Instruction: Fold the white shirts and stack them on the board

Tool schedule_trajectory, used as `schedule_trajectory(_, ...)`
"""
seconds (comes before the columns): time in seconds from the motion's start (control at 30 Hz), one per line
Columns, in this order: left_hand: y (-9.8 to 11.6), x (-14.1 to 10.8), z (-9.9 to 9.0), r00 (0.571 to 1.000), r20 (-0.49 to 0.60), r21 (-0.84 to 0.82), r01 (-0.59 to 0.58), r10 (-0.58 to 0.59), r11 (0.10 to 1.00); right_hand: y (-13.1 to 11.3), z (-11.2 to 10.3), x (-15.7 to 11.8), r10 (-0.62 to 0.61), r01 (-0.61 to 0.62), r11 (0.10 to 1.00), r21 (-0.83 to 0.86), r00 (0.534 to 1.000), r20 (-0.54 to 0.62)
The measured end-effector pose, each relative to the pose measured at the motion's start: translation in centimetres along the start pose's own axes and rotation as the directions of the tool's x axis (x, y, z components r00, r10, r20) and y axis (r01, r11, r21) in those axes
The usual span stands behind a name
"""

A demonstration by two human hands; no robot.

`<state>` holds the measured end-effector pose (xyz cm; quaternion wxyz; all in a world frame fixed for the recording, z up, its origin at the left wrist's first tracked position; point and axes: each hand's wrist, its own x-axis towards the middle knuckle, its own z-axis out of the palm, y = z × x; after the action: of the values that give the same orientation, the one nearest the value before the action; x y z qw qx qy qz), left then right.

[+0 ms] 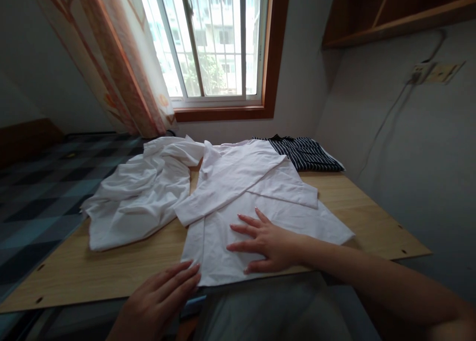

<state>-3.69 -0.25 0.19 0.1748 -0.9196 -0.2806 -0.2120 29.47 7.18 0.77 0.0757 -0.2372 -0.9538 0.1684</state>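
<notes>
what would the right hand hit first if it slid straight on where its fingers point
Probably the sleeve folded across the white shirt, near its cuff. The right hand points left over the shirt, fingers spread, so the line is rough; it might pass just above the sleeve.

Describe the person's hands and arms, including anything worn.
Both the left hand and the right hand have slender fingers and show no gloves or rings. The right forearm is bare, with no sleeve or watch showing; the left lies mostly out of frame.
</notes>
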Motion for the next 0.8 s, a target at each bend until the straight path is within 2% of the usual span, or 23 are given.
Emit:
schedule_trajectory(0.17,0.1,0.9,-0.4,0.998,-0.064,0.015,-0.024,0.025,1.0,0.2,0.7,-0.1,-0.104,0.106,0.993,0.054,0.994,-0.037)
schedule_trajectory(0.27,-0.3,3.3,-0.7,0.993,-0.119,0.007,-0.001,0.002,1.0,0.3,0.4,0.1,-0.117,0.135,0.962,0.237,0.989,-0.086)
schedule_trajectory(0.33,-1.0,5.8,-0.7,0.994,-0.111,-0.022,0.018,-0.02,1.0,0.4,-0.5,0.1,-0.075,0.116,0.886,0.448,0.991,-0.109)
schedule_trajectory(0.4,-1.9,8.9,-0.6,0.998,-0.067,-0.053,0.007,-0.01,0.999,0.8,-1.7,-0.1,0.049,0.052,0.806,0.589,0.987,-0.154)
schedule_trajectory(0.43,-2.3,10.6,-0.3,1.0,-0.027,-0.064,-0.009,0.008,0.998,1.1,-2.4,-0.4,0.132,0.014,0.794,0.607,0.972,-0.195)
schedule_trajectory(0.47,-2.6,12.4,0.1,0.999,0.023,-0.077,-0.029,0.031,0.997,1.7,-3.0,-0.8,0.213,-0.021,0.8,0.599,0.944,-0.251)
schedule_trajectory(0.53,-2.9,15.9,1.5,0.99,0.129,-0.102,-0.051,0.065,0.993,3.2,-4.2,-1.9,0.353,-0.095,0.826,0.556,0.856,-0.377)
schedule_trajectory(0.6,-2.5,19.3,3.5,0.969,0.222,-0.137,-0.083,0.112,0.987,5.3,-5.1,-3.4,0.474,-0.191,0.822,0.536,0.75,-0.46)
schedule_trajectory(0.67,-1.7,22.3,5.9,0.941,0.296,-0.165,-0.116,0.162,0.979,7.4,-5.7,-5.4,0.585,-0.347,0.801,0.488,0.632,-0.509)
schedule_trajectory(0.73,-0.8,24.8,8.5,0.935,0.32,-0.139,-0.114,0.154,0.984,9.2,-6.1,-7.6,0.657,-0.558,0.744,0.366,0.515,-0.551)
schedule_trajectory(0.8,-0.1,26.4,10.9,0.945,0.307,-0.123,-0.081,0.115,0.989,10.1,-6.2,-9.7,0.705,-0.729,0.644,0.232,0.447,-0.55)
